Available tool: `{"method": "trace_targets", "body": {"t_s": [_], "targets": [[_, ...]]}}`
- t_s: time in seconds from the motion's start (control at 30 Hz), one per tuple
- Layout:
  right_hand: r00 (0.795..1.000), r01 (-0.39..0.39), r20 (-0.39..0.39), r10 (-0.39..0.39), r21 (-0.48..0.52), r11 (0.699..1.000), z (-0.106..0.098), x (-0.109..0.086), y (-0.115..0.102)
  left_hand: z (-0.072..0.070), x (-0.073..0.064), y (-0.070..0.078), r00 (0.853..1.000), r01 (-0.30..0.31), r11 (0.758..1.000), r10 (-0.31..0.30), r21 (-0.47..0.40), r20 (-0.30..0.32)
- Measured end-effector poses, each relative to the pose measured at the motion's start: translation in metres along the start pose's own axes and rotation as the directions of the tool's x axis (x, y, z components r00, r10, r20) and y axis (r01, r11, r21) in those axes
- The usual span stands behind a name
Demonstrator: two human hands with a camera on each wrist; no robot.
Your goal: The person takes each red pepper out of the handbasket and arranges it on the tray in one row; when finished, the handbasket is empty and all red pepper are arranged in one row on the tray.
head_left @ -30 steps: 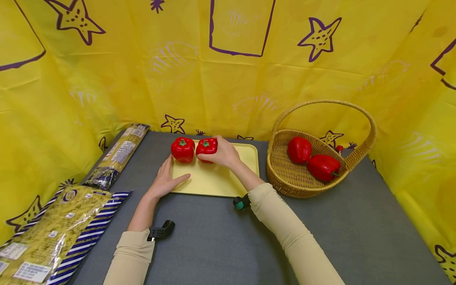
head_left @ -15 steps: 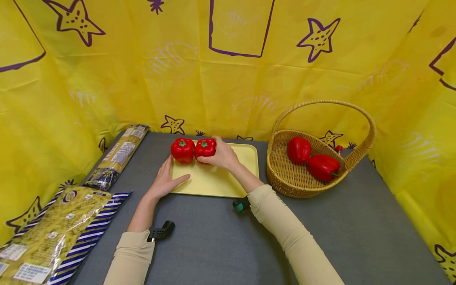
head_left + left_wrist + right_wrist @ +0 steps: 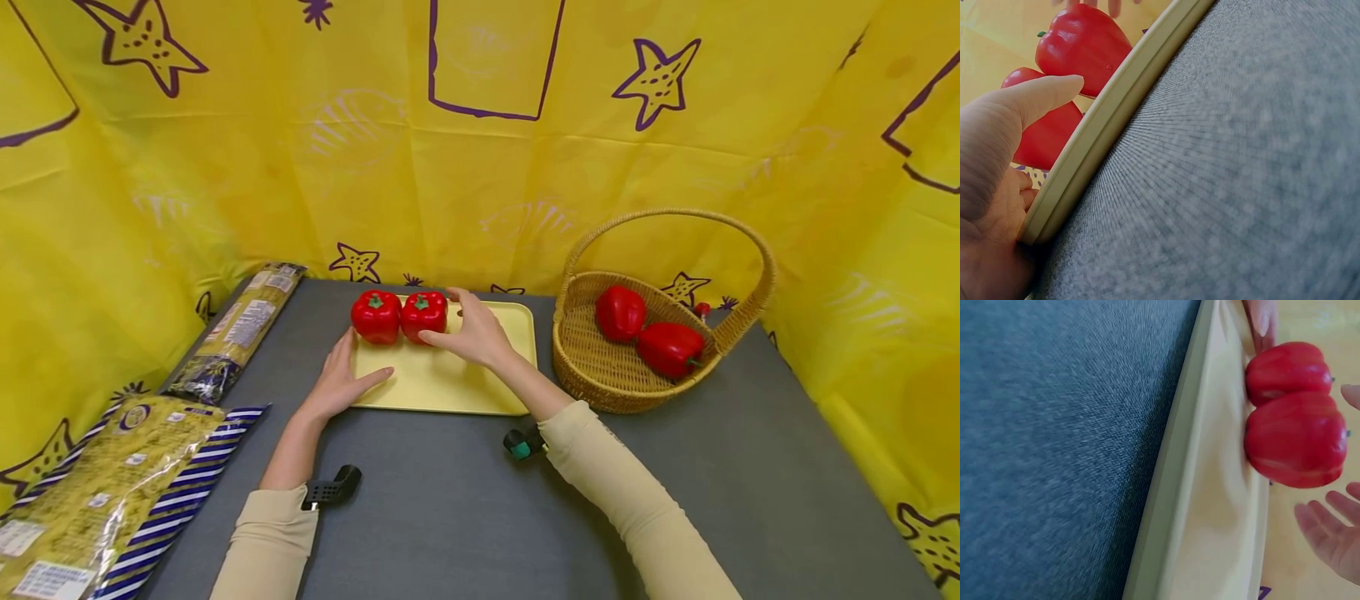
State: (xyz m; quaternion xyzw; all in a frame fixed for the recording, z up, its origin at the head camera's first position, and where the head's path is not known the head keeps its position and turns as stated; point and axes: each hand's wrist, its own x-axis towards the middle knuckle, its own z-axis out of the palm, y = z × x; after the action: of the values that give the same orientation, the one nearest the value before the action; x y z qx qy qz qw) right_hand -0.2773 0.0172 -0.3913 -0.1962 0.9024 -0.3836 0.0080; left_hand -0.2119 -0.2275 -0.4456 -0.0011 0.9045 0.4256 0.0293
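Two red bell peppers stand side by side at the left back of a pale yellow tray (image 3: 450, 387), green stems up. My left hand (image 3: 339, 382) lies at the tray's left edge, its fingers straight beside the left bell pepper (image 3: 377, 318) and its thumb stretched over the tray. Just right of the right bell pepper (image 3: 424, 315), my right hand (image 3: 480, 333) is spread with fingers and thumb apart. The right wrist view shows a gap between those fingers (image 3: 1329, 528) and the nearer pepper.
To the right stands a wicker basket (image 3: 600, 392) with a tall handle, holding red bell peppers (image 3: 670, 348). Two printed plastic packages, a long one (image 3: 238, 329) and a wide one (image 3: 112, 492), lie on the left. A yellow patterned curtain (image 3: 480, 167) hangs behind the grey table (image 3: 435, 500).
The right bell pepper has moved left against the other one. My right hand has released it and drawn slightly right, its fingers spreading. My left hand stays at the tray edge.
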Motion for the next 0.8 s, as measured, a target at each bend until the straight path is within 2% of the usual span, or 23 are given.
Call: {"method": "trace_targets", "body": {"t_s": [0.27,0.5,0.8], "targets": [[0.991,0.093,-0.094,-0.091,0.020,0.995,-0.015,-0.021,-0.002,0.000,0.000,0.000,1.000,0.001,1.000,-0.001,0.010,0.003],[0.968,0.196,-0.169,-0.185,0.052,0.979,-0.033,-0.042,0.003,-0.001,0.000,0.000,1.000,-0.010,1.000,0.010,0.021,0.004],[0.935,0.267,-0.255,-0.244,0.057,0.962,-0.060,-0.067,0.020,0.000,0.000,0.000,1.000,-0.010,1.000,0.010,0.020,0.008]]}}
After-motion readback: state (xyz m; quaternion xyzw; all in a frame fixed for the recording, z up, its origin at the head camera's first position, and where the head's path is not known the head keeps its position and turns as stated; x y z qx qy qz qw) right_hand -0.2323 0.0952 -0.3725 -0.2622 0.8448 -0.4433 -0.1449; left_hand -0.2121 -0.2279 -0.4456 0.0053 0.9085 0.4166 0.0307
